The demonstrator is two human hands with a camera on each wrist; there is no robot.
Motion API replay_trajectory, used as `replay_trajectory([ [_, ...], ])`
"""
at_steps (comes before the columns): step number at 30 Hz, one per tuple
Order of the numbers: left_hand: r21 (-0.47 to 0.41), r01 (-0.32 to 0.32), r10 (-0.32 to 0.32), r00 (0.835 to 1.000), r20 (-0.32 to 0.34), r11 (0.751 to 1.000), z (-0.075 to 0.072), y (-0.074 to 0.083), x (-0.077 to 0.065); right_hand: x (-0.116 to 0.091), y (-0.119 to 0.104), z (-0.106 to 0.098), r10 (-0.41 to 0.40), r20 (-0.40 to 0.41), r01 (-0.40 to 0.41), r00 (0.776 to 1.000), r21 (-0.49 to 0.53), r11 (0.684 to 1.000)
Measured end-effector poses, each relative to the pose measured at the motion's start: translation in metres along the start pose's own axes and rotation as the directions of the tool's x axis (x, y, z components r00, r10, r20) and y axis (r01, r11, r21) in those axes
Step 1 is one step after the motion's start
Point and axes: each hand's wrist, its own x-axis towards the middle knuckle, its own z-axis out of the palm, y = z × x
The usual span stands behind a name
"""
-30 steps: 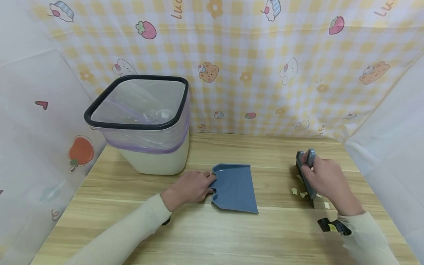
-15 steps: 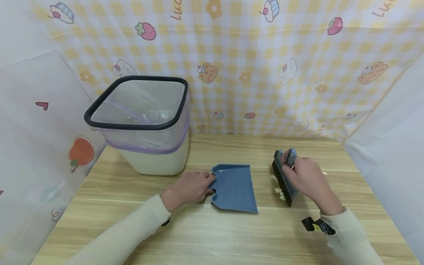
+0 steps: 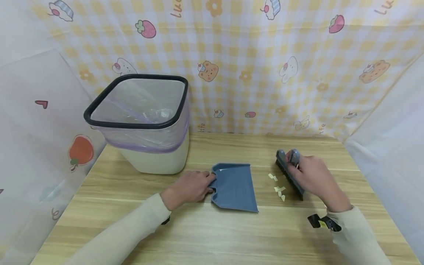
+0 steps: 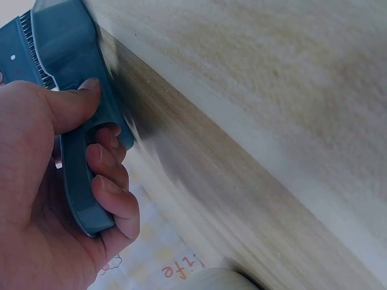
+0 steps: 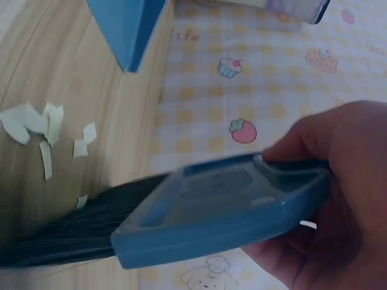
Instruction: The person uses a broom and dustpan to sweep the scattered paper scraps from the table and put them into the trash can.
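Note:
My left hand [image 3: 191, 187] holds the handle of a blue-grey dustpan [image 3: 234, 187], which lies on the table with its wide edge facing right. In the left wrist view, thumb and fingers curl round the dustpan's handle [image 4: 75, 163]. Farther right, my right hand [image 3: 314, 176] grips a small blue-grey hand brush [image 3: 290, 176] with dark bristles. Several pale scraps [image 3: 279, 189] lie on the wood between brush and dustpan. Up close in the right wrist view, the scraps [image 5: 51, 124] look thin and flat, and the brush [image 5: 205, 211] is tilted beside them, its bristles blurred.
A cream bin [image 3: 160, 162] with a black rim and a clear purple-edged liner stands at the back left of the wooden table [image 3: 212, 235]. A yellow checked cloth [image 3: 245, 55] hangs behind, and pale sheets [image 3: 394, 147] hang at both sides.
My right hand has swept the brush leftward, bringing the scraps nearer the dustpan. Since then the brush has drawn back slightly right, off the scraps. The left hand and dustpan have stayed put.

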Motion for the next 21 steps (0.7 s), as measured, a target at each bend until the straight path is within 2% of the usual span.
replay_trajectory([
  [5,-0.003,0.0,0.0,1.0,-0.002,1.0,-0.001,-0.001,0.0,0.001,-0.002,0.0,-0.077,0.031,0.075,0.997,0.056,0.996],
  [9,-0.006,0.0,0.0,1.0,0.003,1.0,-0.001,-0.001,0.001,0.001,-0.005,-0.006,-0.08,0.012,0.079,0.997,0.084,0.993],
  [18,0.0,0.003,-0.003,1.0,0.017,1.0,0.0,-0.001,0.0,-0.002,-0.001,-0.009,-0.01,0.049,0.013,0.999,-0.071,0.997],
  [21,0.005,0.005,-0.005,1.0,0.013,1.0,0.0,-0.001,0.0,-0.006,-0.005,-0.004,0.023,0.059,-0.018,0.998,-0.082,0.996],
])
